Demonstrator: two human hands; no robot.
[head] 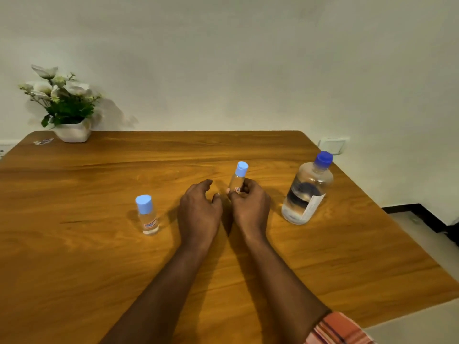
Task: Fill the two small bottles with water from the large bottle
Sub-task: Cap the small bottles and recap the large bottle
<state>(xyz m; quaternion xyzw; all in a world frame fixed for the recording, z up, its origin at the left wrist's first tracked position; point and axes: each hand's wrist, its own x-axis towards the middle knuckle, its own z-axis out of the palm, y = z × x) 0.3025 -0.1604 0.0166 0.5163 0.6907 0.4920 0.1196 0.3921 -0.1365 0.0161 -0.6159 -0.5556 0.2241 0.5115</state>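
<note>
My right hand [249, 203] grips a small clear bottle [239, 178] with a light blue cap, holding it at the middle of the wooden table [99, 256]. Just left of it is my left hand [200, 208], fingers loosely curled and holding nothing. A second small bottle [147, 214], capped in light blue, stands upright to the left of my hands. The large clear bottle [308, 189], with a dark blue cap on and water inside, stands to the right.
A white pot of white flowers [67, 108] sits at the table's far left corner, with a small scrap [43, 141] beside it. A wall runs behind the table. The table's right edge drops to the floor [422, 244].
</note>
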